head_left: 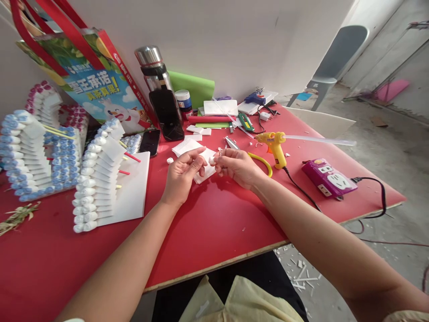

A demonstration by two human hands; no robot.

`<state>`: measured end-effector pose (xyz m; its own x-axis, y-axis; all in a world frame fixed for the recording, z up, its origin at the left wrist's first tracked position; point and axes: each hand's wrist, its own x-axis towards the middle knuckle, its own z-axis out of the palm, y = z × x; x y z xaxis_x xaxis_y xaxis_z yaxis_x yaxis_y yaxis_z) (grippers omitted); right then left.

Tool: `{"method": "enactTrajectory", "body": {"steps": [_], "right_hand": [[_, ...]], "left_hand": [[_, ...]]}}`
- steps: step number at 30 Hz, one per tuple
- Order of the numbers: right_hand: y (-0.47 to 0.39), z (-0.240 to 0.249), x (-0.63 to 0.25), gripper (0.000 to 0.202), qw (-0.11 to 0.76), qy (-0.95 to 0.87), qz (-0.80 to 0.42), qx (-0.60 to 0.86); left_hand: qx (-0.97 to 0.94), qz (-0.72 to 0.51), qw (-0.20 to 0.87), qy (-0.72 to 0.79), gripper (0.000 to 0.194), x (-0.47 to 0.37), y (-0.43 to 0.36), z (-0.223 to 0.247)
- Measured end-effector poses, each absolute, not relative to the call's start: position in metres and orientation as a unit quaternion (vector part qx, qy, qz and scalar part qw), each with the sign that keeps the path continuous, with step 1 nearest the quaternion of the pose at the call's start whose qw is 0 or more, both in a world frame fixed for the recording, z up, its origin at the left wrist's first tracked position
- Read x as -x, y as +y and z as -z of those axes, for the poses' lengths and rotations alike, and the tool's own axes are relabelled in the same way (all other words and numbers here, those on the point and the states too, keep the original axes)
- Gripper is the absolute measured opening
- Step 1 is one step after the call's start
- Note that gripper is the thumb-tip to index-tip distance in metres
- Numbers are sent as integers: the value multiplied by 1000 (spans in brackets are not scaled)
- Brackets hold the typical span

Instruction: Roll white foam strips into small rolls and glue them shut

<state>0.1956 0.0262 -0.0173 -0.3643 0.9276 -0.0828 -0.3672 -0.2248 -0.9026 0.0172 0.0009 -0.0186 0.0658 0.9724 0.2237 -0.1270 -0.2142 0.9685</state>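
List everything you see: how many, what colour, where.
Table: one, red, centre
Small piece: one, white, view's centre
White sheets: several, white, table centre
Glue gun: one, yellow, table right
Second glue gun: one, blue, table back
Power strip: one, purple, table right
Tool: one, yellow-handled, beside glue gun
Cutter: one, green, table back
Flask: one, silver, back left
Phones: two, black, back left
Jar: one, white and blue, beside flask
Bag: one, multicoloured, back left
Fan-shaped pieces: several, white, blue and pink, left
Dried stems: one bunch, straw-coloured, left
Chair: one, grey, back right
Scraps: many, white, floor
Left hand: one, bare, centre
Right hand: one, bare, centre
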Motion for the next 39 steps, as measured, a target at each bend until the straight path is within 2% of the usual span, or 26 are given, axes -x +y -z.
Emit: {"method": "enactTrajectory", "body": {"steps": [5, 10, 18, 20, 24, 30, 39], "right_hand": [[24, 12, -193, 32, 467, -445, -673, 362], [24, 11, -193, 33, 464, -458, -661, 371], [25, 13, -193, 29, 498, -457, -641, 364], [24, 12, -193, 29, 502, -466, -632, 364], [22, 10, -193, 30, 494, -509, -607, 359], [20, 15, -190, 27, 476, -570, -565, 359], [22, 27, -191, 24, 487, -636, -481, 357]], "left_hand": [[-486, -591, 498, 407, 12, -13, 7, 23], [-496, -576, 512, 400, 27, -11, 6, 20], [-548, -530, 468, 447, 60, -10, 1, 22], [-552, -528, 466, 447, 57, -11, 1, 22], [-540, -527, 490, 437, 25, -15, 2, 21], [-540, -507, 531, 412, 31, -20, 0, 20], [-548, -496, 521, 428, 30, -16, -1, 19]]}}
